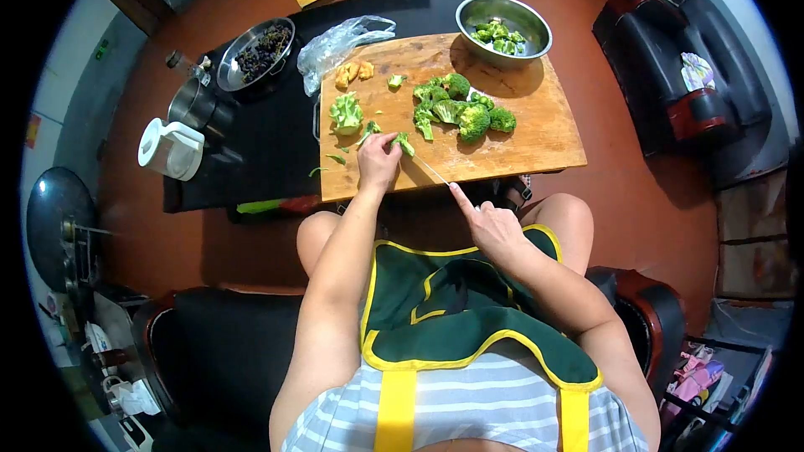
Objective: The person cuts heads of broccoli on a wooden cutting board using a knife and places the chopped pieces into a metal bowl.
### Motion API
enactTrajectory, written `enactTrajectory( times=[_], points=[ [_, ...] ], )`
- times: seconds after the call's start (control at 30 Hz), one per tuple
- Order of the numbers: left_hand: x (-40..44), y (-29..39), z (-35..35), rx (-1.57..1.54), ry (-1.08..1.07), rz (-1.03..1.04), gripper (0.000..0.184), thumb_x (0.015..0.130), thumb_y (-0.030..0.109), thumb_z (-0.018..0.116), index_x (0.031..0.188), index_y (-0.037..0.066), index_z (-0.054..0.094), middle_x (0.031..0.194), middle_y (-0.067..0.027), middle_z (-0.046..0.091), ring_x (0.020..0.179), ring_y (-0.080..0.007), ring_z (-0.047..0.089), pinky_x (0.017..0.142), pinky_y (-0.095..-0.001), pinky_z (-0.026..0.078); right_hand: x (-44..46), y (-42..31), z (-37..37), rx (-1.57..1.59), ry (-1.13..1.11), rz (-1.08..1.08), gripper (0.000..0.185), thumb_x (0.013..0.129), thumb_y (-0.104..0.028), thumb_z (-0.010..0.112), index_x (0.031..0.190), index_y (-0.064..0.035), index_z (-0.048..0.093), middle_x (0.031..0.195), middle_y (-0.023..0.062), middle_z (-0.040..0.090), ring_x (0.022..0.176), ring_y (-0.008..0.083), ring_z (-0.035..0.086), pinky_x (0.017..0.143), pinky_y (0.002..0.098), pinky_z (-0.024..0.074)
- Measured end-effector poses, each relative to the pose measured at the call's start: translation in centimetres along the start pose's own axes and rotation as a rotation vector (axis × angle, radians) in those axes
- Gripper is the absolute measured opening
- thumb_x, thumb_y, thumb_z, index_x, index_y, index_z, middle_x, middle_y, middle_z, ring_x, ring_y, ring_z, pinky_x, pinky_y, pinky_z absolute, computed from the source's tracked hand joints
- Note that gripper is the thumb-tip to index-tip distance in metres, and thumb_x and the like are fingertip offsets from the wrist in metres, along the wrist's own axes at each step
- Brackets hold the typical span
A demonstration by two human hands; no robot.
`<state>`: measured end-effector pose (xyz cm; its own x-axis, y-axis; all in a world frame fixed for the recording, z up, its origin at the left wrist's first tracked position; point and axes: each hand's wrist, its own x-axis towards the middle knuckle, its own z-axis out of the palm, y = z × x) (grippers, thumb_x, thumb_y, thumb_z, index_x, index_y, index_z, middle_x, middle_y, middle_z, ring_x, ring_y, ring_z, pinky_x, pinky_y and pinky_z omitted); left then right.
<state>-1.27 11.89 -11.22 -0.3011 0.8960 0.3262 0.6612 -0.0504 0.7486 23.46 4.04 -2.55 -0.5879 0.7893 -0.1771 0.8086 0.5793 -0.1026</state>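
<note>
Left hand: the left hand (379, 161) reaches over the near edge of the cutting board (528, 155), its fingers narrow and closed on a small broccoli piece (404, 145).
Right hand: the right hand (496, 228) holds a knife (432, 170), its fingers curled in with the index finger stretched out towards the blade; the grip itself is hidden.
Knife: its thin blade points at the broccoli piece; whether the two touch is too small to tell.
Board, middle: a loose pile of broccoli florets (474, 122) lies beyond the knife.
Board, left side: a thick broccoli stalk (345, 115) sits near the left hand, with small green scraps around it and yellow-orange chunks (347, 75) behind it.
Board, far right corner: a metal bowl (538, 43) holds cut green pieces (500, 37).
Table: left of the board, the black table (260, 138) carries a clear plastic bag (331, 48), a metal pan (224, 75) of dark food and a white-lidded jug (174, 151).
</note>
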Motion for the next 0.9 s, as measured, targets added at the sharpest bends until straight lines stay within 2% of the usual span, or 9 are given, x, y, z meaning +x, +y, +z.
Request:
enactTrajectory(
  times=[0.27, 0.37, 0.47, 0.53, 0.57, 0.6, 0.7, 0.77, 0.9],
  points=[
    [0.4, -1.3, 0.2, 0.081, -0.031, 0.01, 0.026, 0.074, 0.014, 0.066, 0.098, 0.007, 0.069, 0.077, -0.0081, 0.064, 0.07, -0.02, 0.062, 0.067, -0.0307, 0.05, 1.7, -0.5, -0.4, -0.042, -0.066, 0.019, 0.076, 0.08, -0.006, 0.052, 0.147, -0.0134, 0.016, 0.071, 0.0187, 0.06, 0.057, 0.0296, 0.062, 0.052, 0.0401, 0.052],
    [0.3, -0.9, -0.1, 0.017, -0.077, -0.114, 0.032, 0.074, 0.012, 0.065, 0.106, 0.007, 0.066, 0.081, -0.0085, 0.064, 0.071, -0.0197, 0.063, 0.068, -0.0316, 0.051, 2.8, 0.7, -0.4, 0.037, -0.125, 0.012, 0.07, 0.085, -0.008, 0.048, 0.147, -0.0158, 0.015, 0.073, 0.0185, 0.062, 0.061, 0.0289, 0.064, 0.053, 0.0418, 0.0519],
    [0.1, 0.3, -0.6, -0.013, -0.04, -0.19, 0.038, 0.076, 0.01, 0.062, 0.114, 0.008, 0.062, 0.088, -0.0096, 0.064, 0.077, -0.0201, 0.063, 0.072, -0.0326, 0.051, 3.5, 3.9, 0.0, 0.627, -0.175, 0.032, 0.054, 0.094, -0.017, 0.042, 0.145, -0.0221, 0.024, 0.087, 0.0201, 0.064, 0.074, 0.033, 0.064, 0.065, 0.0418, 0.0512],
    [0.1, -0.2, -0.6, 0.026, -0.043, -0.111, 0.042, 0.077, 0.009, 0.062, 0.118, 0.008, 0.058, 0.092, -0.0103, 0.064, 0.081, -0.0211, 0.063, 0.075, -0.0329, 0.051, 2.9, 4.6, -1.7, 0.899, -0.206, 0.039, 0.05, 0.095, -0.02, 0.043, 0.143, -0.0228, 0.029, 0.099, 0.0228, 0.064, 0.087, 0.0369, 0.064, 0.075, 0.0403, 0.051],
    [0.1, -0.4, -0.4, 0.045, -0.046, -0.071, 0.043, 0.077, 0.009, 0.061, 0.121, 0.009, 0.057, 0.093, -0.0106, 0.064, 0.083, -0.0216, 0.063, 0.076, -0.033, 0.05, 2.4, 5.7, 0.2, 0.834, -0.078, -0.041, 0.05, 0.095, -0.021, 0.043, 0.143, -0.0231, 0.028, 0.1, 0.0228, 0.064, 0.088, 0.0376, 0.064, 0.076, 0.0405, 0.051],
    [0.2, -0.6, -0.2, 0.032, -0.056, -0.033, 0.043, 0.079, 0.012, 0.062, 0.121, 0.008, 0.056, 0.094, -0.0115, 0.063, 0.086, -0.0225, 0.062, 0.078, -0.0336, 0.05, 1.9, 5.8, 0.5, 0.765, 0.05, -0.12, 0.051, 0.095, -0.021, 0.043, 0.143, -0.0234, 0.028, 0.102, 0.0227, 0.064, 0.089, 0.0382, 0.063, 0.077, 0.0408, 0.051],
    [1.1, -0.6, 0.7, 0.046, -0.088, 0.009, 0.048, 0.081, 0.023, 0.064, 0.125, 0.008, 0.052, 0.102, -0.0141, 0.061, 0.096, -0.0257, 0.059, 0.085, -0.0359, 0.047, -0.1, 5.9, 0.2, 0.693, 0.071, 0.129, 0.052, 0.093, -0.022, 0.045, 0.142, -0.0237, 0.028, 0.079, 0.0284, 0.061, 0.072, 0.0447, 0.06, 0.068, 0.0499, 0.0494],
    [1.9, 1.2, 2.1, 0.123, -0.121, -0.048, 0.058, 0.08, 0.035, 0.066, 0.129, 0.009, 0.048, 0.112, -0.0159, 0.056, 0.105, -0.0281, 0.055, 0.09, -0.0384, 0.045, -0.7, 5.7, 0.3, 0.638, 0.107, 0.169, 0.053, 0.093, -0.023, 0.045, 0.143, -0.0244, 0.026, 0.074, 0.0285, 0.06, 0.071, 0.0455, 0.06, 0.066, 0.0523, 0.0483],
    [4.3, 6.8, 2.8, 0.478, -0.352, -0.147, 0.085, 0.069, 0.05, 0.072, 0.135, 0.011, 0.038, 0.126, -0.0205, 0.04, 0.118, -0.0356, 0.042, 0.092, -0.0455, 0.044, -0.5, 5.2, 1.1, 0.637, 0.197, 0.191, 0.055, 0.093, -0.024, 0.046, 0.143, -0.0248, 0.025, 0.073, 0.0294, 0.06, 0.071, 0.0461, 0.059, 0.066, 0.0547, 0.047]
  ],
)
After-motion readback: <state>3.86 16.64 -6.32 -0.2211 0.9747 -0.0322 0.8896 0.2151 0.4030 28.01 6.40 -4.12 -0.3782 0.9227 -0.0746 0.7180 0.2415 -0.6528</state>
